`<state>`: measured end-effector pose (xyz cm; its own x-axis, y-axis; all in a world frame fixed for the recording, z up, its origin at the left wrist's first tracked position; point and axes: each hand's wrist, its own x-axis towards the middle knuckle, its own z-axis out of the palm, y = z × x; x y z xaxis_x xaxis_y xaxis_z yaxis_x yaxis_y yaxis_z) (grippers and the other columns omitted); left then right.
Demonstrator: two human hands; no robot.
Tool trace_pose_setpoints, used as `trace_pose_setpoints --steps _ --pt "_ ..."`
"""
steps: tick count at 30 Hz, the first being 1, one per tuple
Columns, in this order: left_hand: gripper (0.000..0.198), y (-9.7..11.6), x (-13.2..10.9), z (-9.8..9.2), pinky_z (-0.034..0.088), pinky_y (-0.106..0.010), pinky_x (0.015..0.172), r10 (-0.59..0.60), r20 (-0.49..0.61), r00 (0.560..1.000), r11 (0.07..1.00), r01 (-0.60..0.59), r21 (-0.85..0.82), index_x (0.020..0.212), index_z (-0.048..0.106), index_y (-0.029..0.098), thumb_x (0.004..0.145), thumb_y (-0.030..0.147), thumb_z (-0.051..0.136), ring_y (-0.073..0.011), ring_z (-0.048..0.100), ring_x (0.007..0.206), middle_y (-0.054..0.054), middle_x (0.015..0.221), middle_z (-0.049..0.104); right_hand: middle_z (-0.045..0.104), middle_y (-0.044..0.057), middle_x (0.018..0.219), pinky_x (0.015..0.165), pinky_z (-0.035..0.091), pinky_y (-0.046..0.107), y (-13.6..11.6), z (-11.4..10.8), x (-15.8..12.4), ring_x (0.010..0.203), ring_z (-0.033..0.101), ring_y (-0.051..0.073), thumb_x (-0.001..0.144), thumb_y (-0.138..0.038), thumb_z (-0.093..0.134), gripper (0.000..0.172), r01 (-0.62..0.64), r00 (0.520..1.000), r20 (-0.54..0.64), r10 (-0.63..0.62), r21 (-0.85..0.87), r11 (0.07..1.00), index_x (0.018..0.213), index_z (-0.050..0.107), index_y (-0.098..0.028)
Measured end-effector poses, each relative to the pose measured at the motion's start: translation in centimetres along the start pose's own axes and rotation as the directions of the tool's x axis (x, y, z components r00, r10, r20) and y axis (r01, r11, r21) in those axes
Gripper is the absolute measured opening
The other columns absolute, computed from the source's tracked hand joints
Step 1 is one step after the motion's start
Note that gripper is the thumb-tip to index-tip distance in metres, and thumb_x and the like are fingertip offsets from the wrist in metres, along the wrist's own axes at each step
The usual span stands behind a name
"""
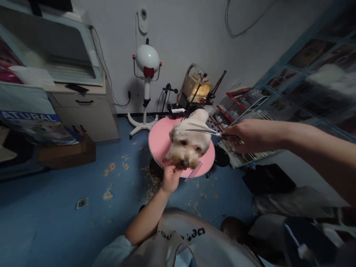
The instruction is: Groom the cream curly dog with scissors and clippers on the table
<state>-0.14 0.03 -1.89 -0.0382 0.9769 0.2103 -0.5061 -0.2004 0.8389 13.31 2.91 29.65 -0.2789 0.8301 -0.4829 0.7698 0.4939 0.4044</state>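
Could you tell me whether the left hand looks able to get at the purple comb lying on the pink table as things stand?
Probably not at once: the left hand is holding the dog's chin. The purple comb lies just beside it near the pink table's edge, with nothing between.

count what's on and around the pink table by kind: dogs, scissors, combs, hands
dog: 1
scissors: 1
comb: 1, lilac, on the pink table
hands: 2, left hand under the dog's chin, right hand on the scissors
total: 5
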Motion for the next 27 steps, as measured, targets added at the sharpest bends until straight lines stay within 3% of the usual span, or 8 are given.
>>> trace_pose_setpoints --steps 2,6,17,27 --pt "0.038 0.0 -0.1 0.0 0.048 -0.025 0.069 -0.002 0.004 1.0 1.0 0.002 -0.003 0.068 0.072 0.011 0.079 0.046 0.066 -0.0161 0.061 0.07 -0.008 0.07 0.069 0.054 0.001 0.065 0.057 0.026 0.028 -0.1 -0.2 0.3 0.055 0.039 0.011 0.07 -0.011 0.055 0.011 0.005 1.0 0.003 -0.005 -0.014 1.0 0.074 0.05 -0.02" --pt "0.038 0.3 -0.2 0.1 0.048 -0.025 0.07 0.003 0.013 1.0 1.0 -0.003 0.006 0.068 0.072 0.01 0.08 0.045 0.065 -0.0162 0.062 0.071 -0.008 0.07 0.069 0.053 0.001 0.065 0.056 0.025 0.028 0.1 -0.6 0.8 0.055 0.039 0.012 0.07 -0.017 0.059 0.011 -0.023 0.998 0.057 0.024 -0.021 1.0 0.074 0.049 -0.02" --pt "0.035 0.0 -0.3 -0.3 0.048 -0.025 0.068 0.012 0.024 1.0 0.999 -0.012 0.03 0.067 0.072 0.011 0.081 0.043 0.064 -0.0172 0.062 0.07 -0.008 0.07 0.07 0.052 -0.001 0.062 0.056 0.028 0.027 0.9 -0.7 2.0 0.055 0.04 0.011 0.067 -0.011 0.053 0.011 -0.006 0.997 0.078 0.006 -0.006 1.0 0.07 0.048 -0.02" --pt "0.03 -0.2 -0.5 -0.5 0.045 -0.025 0.068 0.03 0.05 0.998 0.997 -0.033 0.065 0.067 0.073 0.012 0.081 0.037 0.063 -0.0163 0.06 0.069 -0.007 0.069 0.069 0.057 -0.002 0.063 0.056 0.032 0.024 1.7 -1.1 3.0 0.059 0.047 0.011 0.068 -0.01 0.056 0.009 -0.016 0.986 0.164 -0.008 0.146 0.989 0.074 0.056 -0.017"
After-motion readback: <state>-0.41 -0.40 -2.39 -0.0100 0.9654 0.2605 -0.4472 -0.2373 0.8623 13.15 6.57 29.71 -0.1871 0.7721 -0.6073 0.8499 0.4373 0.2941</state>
